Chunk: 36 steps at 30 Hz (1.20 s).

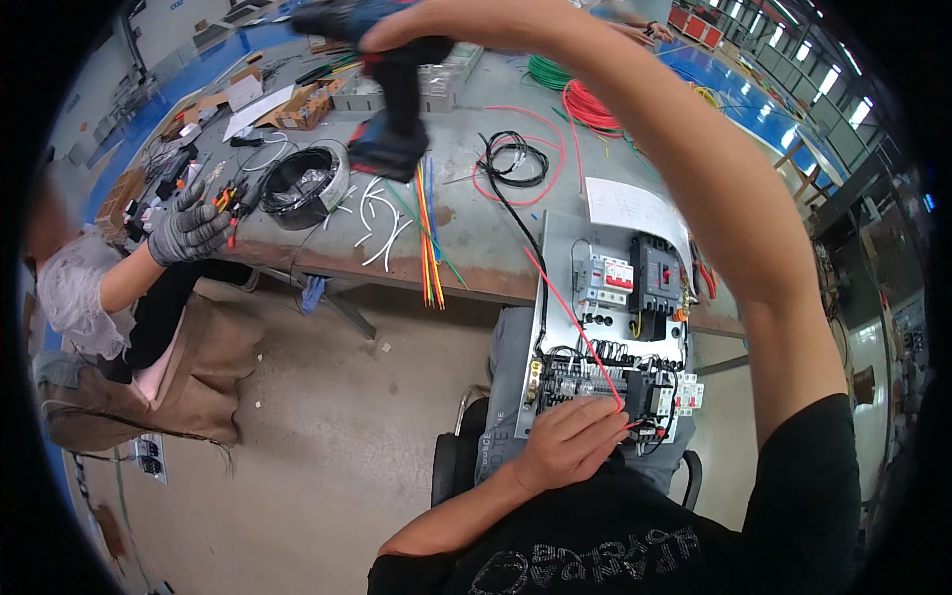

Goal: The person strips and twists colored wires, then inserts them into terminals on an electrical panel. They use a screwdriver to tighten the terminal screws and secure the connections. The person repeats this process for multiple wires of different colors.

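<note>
My left hand [573, 441] pinches a red wire [578, 319] low over a metal mounting plate [558, 243] that rests on my lap, leaning toward the table edge. The plate carries a small breaker with red levers [607, 278], a larger dark circuit breaker [656, 276] and a row of wired terminals along its lower part. My right arm arches up and across the view. At its end, my right hand [421, 25] is wrapped round a cordless drill [397, 99], held above the table and slightly blurred. The drill's tip is cut off or unclear at the upper edge.
On the table [466, 233] lie a black cable coil [297, 193], cut white wires [382, 223], coloured strips [428, 248], a black cable loop [516, 164], red wire coils [590, 107] and a paper sheet [635, 208]. A co-worker's gloved hand [188, 228] is at the left.
</note>
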Tool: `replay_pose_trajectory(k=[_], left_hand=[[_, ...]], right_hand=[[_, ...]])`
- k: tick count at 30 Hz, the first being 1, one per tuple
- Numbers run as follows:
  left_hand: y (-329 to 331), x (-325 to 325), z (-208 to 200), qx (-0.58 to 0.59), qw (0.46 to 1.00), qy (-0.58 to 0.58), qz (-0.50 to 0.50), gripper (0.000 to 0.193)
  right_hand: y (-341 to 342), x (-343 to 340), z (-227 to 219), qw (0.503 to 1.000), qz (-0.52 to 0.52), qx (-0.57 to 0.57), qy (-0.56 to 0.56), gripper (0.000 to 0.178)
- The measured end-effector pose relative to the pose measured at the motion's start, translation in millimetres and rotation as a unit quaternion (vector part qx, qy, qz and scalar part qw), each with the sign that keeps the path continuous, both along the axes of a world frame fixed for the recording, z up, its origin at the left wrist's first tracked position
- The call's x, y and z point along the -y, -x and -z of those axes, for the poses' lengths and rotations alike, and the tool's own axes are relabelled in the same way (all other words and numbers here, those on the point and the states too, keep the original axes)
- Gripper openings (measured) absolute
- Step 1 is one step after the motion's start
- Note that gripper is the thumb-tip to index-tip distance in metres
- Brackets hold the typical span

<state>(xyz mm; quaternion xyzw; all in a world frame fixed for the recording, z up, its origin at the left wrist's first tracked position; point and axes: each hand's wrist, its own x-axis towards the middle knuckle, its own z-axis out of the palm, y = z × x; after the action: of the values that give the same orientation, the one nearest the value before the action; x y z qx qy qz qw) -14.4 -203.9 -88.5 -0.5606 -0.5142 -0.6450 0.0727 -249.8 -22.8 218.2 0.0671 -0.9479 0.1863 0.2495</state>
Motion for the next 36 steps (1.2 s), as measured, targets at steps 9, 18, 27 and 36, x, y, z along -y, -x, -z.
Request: replay_pose_trajectory(k=[9,18,27,36], left_hand=[[15.9,6.7,3.2,-0.026,0.998,0.018,-0.062,0.027],[25.7,3.9,4.9,-0.019,0.997,0.026,-0.074,0.024],[30.6,2.6,8.5,0.002,0.996,0.033,-0.084,0.023],[43.4,7.9,2.3,0.105,0.984,0.039,-0.140,0.030]], right_hand=[[44.3,101.3,12.9,0.995,-0.103,0.004,0.011,0.044],[117.3,142.1,42.1,0.994,-0.027,-0.028,-0.102,0.074],[154.5,127.4,54.8,0.970,-0.040,-0.225,-0.085,0.081],[-122.2,-7.1,24.9,0.993,-0.084,0.082,-0.021,0.035]])
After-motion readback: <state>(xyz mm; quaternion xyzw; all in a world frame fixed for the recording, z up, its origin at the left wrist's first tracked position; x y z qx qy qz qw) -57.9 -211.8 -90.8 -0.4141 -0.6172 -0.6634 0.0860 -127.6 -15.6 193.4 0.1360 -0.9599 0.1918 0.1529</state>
